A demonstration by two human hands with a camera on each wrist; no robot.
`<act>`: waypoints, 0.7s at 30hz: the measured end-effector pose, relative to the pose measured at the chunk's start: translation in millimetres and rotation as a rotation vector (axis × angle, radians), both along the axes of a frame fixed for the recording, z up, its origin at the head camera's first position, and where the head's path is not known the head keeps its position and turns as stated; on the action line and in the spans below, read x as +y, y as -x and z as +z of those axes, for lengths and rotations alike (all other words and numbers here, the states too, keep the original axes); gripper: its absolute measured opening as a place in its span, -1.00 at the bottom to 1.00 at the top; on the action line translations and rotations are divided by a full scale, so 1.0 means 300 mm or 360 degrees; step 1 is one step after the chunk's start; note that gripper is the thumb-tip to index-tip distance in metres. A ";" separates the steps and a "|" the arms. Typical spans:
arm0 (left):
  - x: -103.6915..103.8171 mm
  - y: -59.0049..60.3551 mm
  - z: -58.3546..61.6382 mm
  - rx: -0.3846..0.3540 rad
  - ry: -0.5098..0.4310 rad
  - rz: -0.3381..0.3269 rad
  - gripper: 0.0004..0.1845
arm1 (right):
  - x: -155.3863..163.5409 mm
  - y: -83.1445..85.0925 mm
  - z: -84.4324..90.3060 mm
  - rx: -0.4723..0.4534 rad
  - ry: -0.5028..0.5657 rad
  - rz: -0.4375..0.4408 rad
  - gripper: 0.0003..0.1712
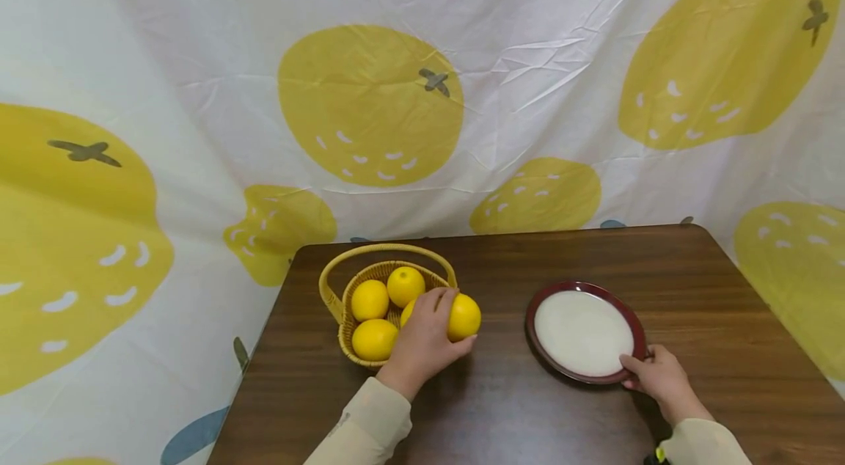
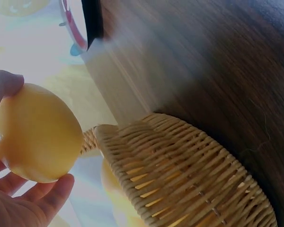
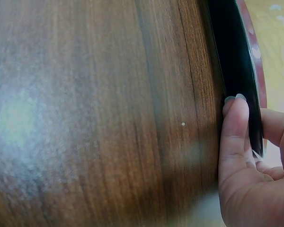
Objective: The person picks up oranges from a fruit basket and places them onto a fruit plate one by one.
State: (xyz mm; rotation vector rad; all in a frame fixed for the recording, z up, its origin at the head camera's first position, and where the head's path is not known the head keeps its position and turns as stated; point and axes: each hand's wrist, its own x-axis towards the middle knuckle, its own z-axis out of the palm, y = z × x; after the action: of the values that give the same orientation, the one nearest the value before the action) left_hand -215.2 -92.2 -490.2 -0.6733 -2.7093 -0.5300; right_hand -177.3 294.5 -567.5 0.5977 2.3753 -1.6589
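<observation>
My left hand (image 1: 422, 340) grips a yellow lemon (image 1: 466, 317) at the right side of a wicker basket (image 1: 346, 337). In the left wrist view, thumb and fingers curl round the lemon (image 2: 40, 135), which is held above the woven basket wall (image 2: 189, 165). Several more lemons (image 1: 374, 339) lie inside the basket, one partly hidden by the hand. To the right, my right hand (image 1: 663, 381) pinches the near right rim of a white plate (image 1: 581, 333) with a dark red border. The right wrist view shows the plate's dark underside (image 3: 236, 61) tilted up near the tabletop.
The basket's arched handle (image 1: 389, 248) rises above its rim. Both basket and plate are over a dark brown wooden table (image 1: 502, 406) with rounded back corners. Behind it hangs a white cloth (image 1: 528, 98) printed with large yellow fruit.
</observation>
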 end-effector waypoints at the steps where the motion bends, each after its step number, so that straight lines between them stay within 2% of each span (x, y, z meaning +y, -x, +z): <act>1: 0.003 0.000 0.000 -0.0001 0.0003 0.0001 -0.17 | -0.001 0.000 0.000 -0.0005 -0.0001 -0.0002 -0.49; 8: 0.025 -0.008 0.000 0.0034 -0.0035 -0.0025 -0.17 | -0.002 0.001 0.004 -0.0015 0.0003 0.0001 -0.47; 21: 0.090 -0.008 -0.034 0.0028 -0.0037 -0.0075 -0.18 | -0.001 0.004 -0.006 0.0007 0.0040 -0.0007 -0.47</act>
State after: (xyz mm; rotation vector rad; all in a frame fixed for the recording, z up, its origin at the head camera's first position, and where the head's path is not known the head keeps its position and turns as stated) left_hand -212.8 -65.2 -500.3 -0.7338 -2.6725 -0.5639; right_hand -178.4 294.2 -569.2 0.5956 2.3542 -1.6911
